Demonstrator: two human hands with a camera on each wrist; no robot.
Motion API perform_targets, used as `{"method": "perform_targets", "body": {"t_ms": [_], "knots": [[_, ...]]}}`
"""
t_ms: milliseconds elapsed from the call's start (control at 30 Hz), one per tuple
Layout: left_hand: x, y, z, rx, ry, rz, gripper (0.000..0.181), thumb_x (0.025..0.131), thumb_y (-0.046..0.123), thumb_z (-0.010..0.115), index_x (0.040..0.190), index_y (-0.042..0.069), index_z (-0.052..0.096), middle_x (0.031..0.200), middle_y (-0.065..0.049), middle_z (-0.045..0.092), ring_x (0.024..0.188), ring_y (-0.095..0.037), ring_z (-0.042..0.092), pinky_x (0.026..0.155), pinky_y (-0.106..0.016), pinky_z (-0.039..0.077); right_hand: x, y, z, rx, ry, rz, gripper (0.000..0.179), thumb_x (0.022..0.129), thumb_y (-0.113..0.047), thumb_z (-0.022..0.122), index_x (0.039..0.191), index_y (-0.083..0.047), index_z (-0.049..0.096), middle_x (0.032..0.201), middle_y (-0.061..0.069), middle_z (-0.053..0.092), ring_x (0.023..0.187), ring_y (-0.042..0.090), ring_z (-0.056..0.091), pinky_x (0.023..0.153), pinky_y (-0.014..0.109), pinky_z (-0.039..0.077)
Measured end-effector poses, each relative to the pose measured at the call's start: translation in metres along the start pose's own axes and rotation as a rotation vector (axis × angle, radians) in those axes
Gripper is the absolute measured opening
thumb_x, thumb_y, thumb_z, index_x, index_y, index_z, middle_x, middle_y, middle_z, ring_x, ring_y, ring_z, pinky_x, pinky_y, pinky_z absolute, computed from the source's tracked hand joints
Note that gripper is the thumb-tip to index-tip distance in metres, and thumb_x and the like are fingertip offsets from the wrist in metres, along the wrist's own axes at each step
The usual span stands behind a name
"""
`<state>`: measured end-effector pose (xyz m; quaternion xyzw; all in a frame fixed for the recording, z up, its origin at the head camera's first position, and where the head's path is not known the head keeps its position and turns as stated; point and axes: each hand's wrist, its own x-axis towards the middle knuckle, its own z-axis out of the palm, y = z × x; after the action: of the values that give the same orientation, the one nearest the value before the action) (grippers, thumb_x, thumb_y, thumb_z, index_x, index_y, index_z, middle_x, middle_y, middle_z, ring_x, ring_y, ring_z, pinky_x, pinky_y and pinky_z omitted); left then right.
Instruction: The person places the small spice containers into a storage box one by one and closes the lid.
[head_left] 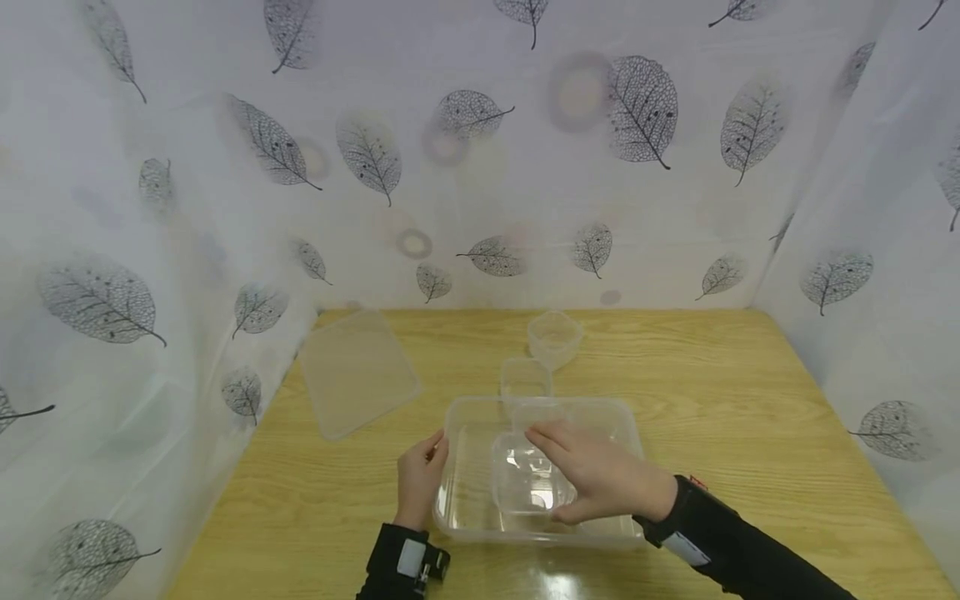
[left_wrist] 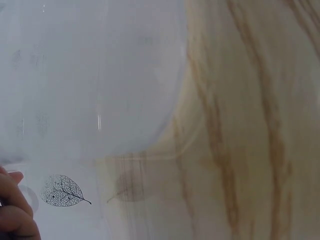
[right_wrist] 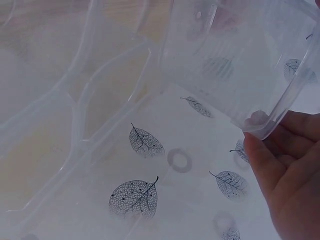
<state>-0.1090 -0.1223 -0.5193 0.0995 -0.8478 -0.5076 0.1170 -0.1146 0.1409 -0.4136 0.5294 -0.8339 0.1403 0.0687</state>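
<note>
My left hand [head_left: 420, 479] grips the left side of a large clear plastic container [head_left: 467, 492], fingertips at its rim. Curled fingers [left_wrist: 15, 210] of that hand show at the lower left of the left wrist view. A smaller clear container [head_left: 517, 483] overlaps the middle of the large one in the head view. My right hand [head_left: 600, 479] holds this smaller container, thumb toward me and fingers on the far side. In the right wrist view, the thumb and fingers pinch the small container [right_wrist: 225, 65] near a corner.
A large translucent flat lid [head_left: 360, 375] lies on the wooden table [head_left: 720, 392] at the left. Behind the large container are a small clear squarish piece [head_left: 527, 379] and a small clear bowl [head_left: 555, 337]. Leaf-patterned sheeting [head_left: 465, 208] hangs around the back and sides.
</note>
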Motion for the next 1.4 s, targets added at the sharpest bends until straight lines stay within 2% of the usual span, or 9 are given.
{"method": "perform_targets", "body": {"t_ms": [300,533,767,967,1233,1400], "knots": [[0.002,-0.003,0.001,-0.023,-0.019,-0.017,0.026,0.087,0.014,0.055,0.108,-0.001,0.062,0.104,-0.014,0.062,0.071,-0.013,0.052,0.057,-0.021,0.044,-0.005,-0.002,0.009,0.018,-0.025,0.009,0.09,0.06,-0.041,0.073,0.126,0.01,0.037,0.123,0.017,0.042,0.111,0.027,0.043,0.089,0.037,0.04],[0.002,-0.002,0.001,-0.016,-0.026,-0.026,0.026,0.087,0.013,0.055,0.108,-0.002,0.062,0.101,-0.014,0.062,0.068,-0.013,0.05,0.054,-0.021,0.043,-0.01,-0.003,0.012,0.057,-0.115,0.066,0.09,0.065,-0.041,0.071,0.129,0.009,0.034,0.126,0.018,0.04,0.116,0.029,0.039,0.092,0.038,0.037],[0.001,0.001,0.0,-0.021,-0.022,-0.022,0.026,0.087,0.013,0.055,0.108,-0.002,0.062,0.102,-0.014,0.062,0.067,-0.013,0.05,0.054,-0.021,0.043,-0.014,-0.004,0.019,0.067,-0.142,0.082,0.088,0.065,-0.042,0.071,0.127,0.01,0.036,0.125,0.018,0.041,0.113,0.027,0.041,0.091,0.035,0.038],[0.001,0.0,0.0,-0.01,-0.012,-0.004,0.025,0.086,0.012,0.056,0.106,-0.002,0.062,0.1,-0.014,0.063,0.066,-0.013,0.051,0.053,-0.021,0.043,-0.016,-0.003,0.023,0.051,-0.174,0.093,0.089,0.066,-0.042,0.071,0.127,0.011,0.036,0.126,0.019,0.041,0.114,0.028,0.04,0.093,0.036,0.037],[0.001,-0.001,0.0,-0.023,-0.021,-0.016,0.026,0.086,0.012,0.056,0.107,-0.002,0.062,0.1,-0.014,0.063,0.067,-0.012,0.052,0.054,-0.021,0.043,-0.015,-0.004,0.023,0.007,-0.252,0.094,0.088,0.068,-0.044,0.07,0.128,0.011,0.035,0.127,0.02,0.04,0.115,0.029,0.039,0.093,0.035,0.037],[0.002,-0.002,-0.001,-0.02,-0.022,-0.014,0.026,0.086,0.013,0.056,0.107,-0.002,0.062,0.098,-0.013,0.063,0.065,-0.012,0.051,0.053,-0.02,0.043,-0.013,-0.005,0.024,-0.033,-0.27,0.095,0.088,0.067,-0.044,0.071,0.126,0.011,0.037,0.125,0.02,0.042,0.114,0.029,0.04,0.093,0.035,0.037]]}}
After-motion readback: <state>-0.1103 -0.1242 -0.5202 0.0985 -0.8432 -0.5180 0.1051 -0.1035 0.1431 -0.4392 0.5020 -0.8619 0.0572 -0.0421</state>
